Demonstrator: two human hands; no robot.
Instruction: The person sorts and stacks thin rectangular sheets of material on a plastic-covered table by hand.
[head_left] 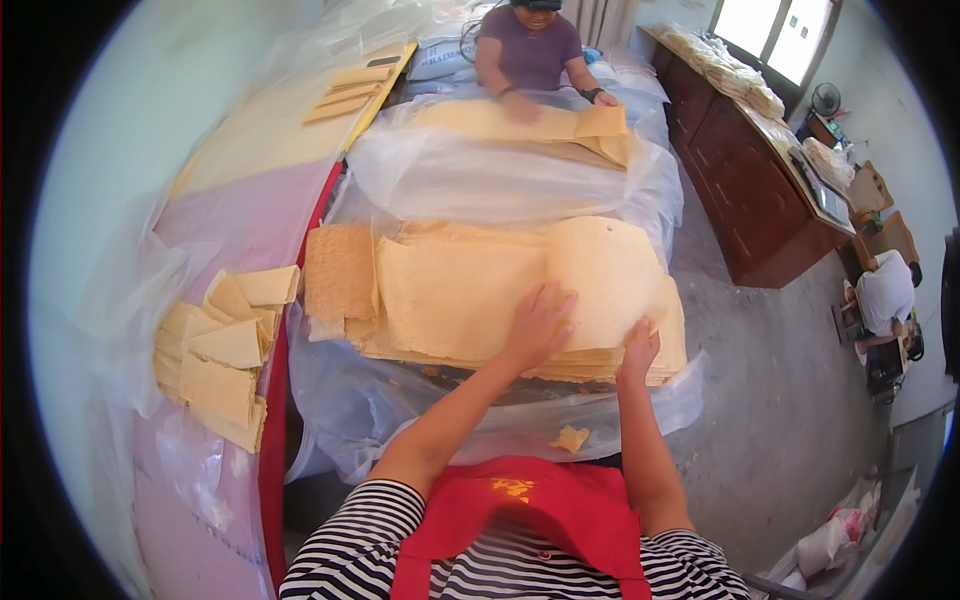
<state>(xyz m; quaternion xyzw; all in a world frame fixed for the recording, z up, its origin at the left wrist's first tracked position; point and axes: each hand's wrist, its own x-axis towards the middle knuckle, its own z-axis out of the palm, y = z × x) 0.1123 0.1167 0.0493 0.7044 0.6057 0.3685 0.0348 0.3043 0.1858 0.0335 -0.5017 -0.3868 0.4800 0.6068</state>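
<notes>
A stack of thin pale-yellow sheets (450,285), which look like dried tofu skin, lies in front of me on clear plastic film. On its right half a smooth sheet (605,260) is folded over. My left hand (541,325) rests on the stack at the folded sheet's left side, fingers spread. At the near right edge my right hand (638,352) pinches the sheet between thumb and fingers. A rougher, darker folded piece (340,272) sits on the stack's left end. Near my red apron lies a small torn scrap (570,438).
Folded sheets (225,350) are heaped on the pink-covered surface (190,480) at left. Across the table a co-worker (530,50) handles another sheet stack (500,120). Brown cabinets (740,170) stand at right. Another person (885,290) sits beyond the grey floor (760,400).
</notes>
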